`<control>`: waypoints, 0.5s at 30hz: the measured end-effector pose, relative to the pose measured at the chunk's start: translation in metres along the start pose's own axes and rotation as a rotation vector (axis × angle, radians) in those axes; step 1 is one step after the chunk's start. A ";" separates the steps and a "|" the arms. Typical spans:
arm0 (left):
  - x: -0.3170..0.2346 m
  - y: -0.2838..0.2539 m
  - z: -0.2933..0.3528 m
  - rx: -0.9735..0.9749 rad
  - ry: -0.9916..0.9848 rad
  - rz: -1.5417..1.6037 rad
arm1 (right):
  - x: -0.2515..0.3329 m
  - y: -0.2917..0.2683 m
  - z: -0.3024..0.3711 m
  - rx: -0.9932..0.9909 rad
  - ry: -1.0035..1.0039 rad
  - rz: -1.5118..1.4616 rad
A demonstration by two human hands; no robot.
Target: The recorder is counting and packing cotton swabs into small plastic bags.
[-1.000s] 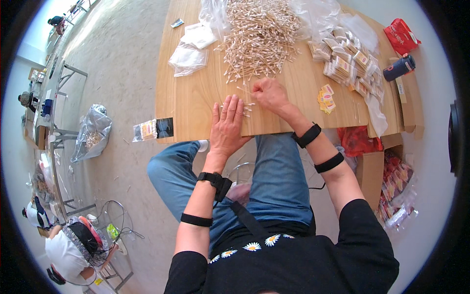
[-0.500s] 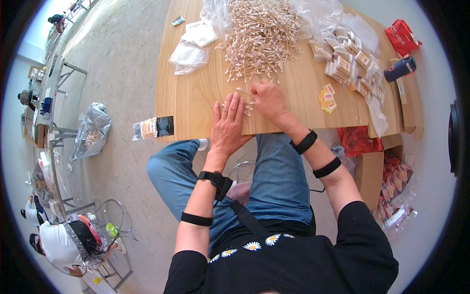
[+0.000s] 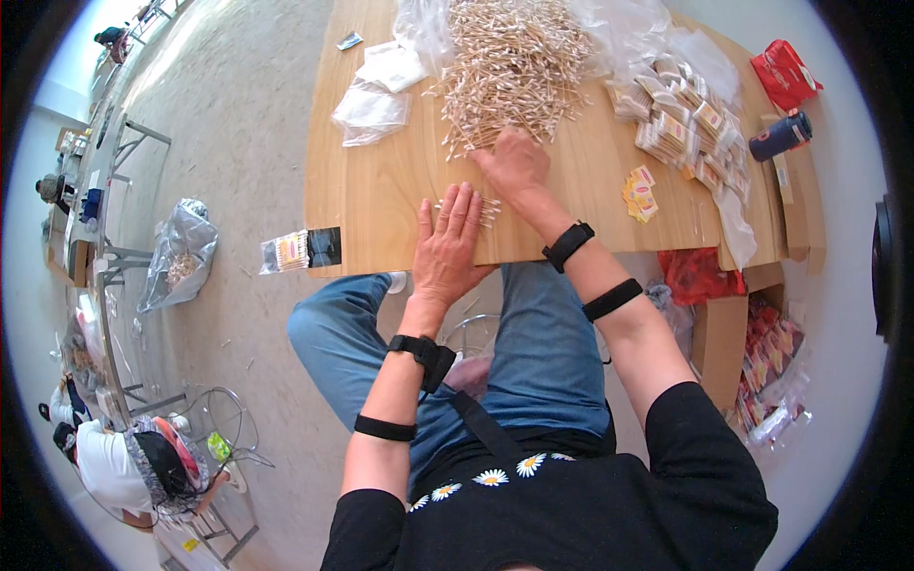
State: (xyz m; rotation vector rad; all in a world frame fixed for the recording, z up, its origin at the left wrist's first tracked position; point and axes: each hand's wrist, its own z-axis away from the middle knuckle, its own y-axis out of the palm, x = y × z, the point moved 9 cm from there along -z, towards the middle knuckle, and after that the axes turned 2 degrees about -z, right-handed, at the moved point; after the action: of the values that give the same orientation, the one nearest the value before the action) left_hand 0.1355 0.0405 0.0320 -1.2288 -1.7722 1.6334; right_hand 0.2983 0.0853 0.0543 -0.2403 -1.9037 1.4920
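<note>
Shifted since the earlier frame: the right hand (image 3: 517,169) has gone farther off, from beside the left fingertips to the near edge of the swab pile. The left hand (image 3: 446,252) is practically unmoved.

Nearest, on the pale wood-grain desk (image 3: 371,214), the left hand lies flat, fingers extended and close together, over a small group of thin swabs with pale sticks and white cotton tips (image 3: 488,211). Their ends project to the right of the fingers; the hand presses rather than grips. Left, at the near edge, lies a clear plastic packet of swabs with a black strip (image 3: 290,252).

Beyond, the right hand is partly closed, fingers curled, at the near fringe of the large loose pile of cotton swabs (image 3: 519,67). Whether it has hold of a swab cannot be told. Right of it lie small yellow-and-white cards (image 3: 641,193); farther right, a heap of filled swab packets (image 3: 681,124).

Handling, as judged: each swab should be very light, its stick stiff but slender and liable to roll or snap, its tips soft and easily crushed. Best hold: a light pinch at mid-stick, clear of the cotton.
</note>
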 end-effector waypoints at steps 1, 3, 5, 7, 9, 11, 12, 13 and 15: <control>-0.001 0.000 -0.001 -0.009 0.008 0.000 | -0.004 0.003 -0.004 -0.002 0.001 0.002; -0.002 0.000 -0.001 -0.017 0.010 0.002 | -0.016 0.009 -0.010 0.012 0.037 0.022; 0.000 0.000 -0.001 -0.015 0.009 -0.010 | -0.024 0.012 -0.011 0.038 0.037 0.023; 0.000 0.000 0.000 -0.012 0.007 -0.012 | -0.028 0.012 -0.008 0.063 0.037 0.022; 0.001 0.000 0.001 -0.012 0.004 -0.015 | -0.023 0.012 0.003 0.091 -0.044 -0.048; 0.002 -0.001 0.001 -0.019 0.005 -0.016 | -0.015 0.016 0.018 0.169 -0.162 -0.107; 0.001 -0.001 0.001 -0.020 0.006 -0.015 | -0.005 0.021 0.026 0.246 -0.279 -0.166; 0.001 0.000 0.001 -0.013 0.002 -0.012 | -0.004 0.021 0.029 0.246 -0.279 -0.166; 0.001 0.000 0.000 -0.003 0.000 -0.014 | 0.001 0.017 0.034 0.211 -0.328 -0.167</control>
State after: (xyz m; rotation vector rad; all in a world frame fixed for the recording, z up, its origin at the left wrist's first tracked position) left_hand 0.1346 0.0412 0.0319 -1.2154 -1.7801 1.6235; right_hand 0.2718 0.0654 0.0358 0.2699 -1.9376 1.6791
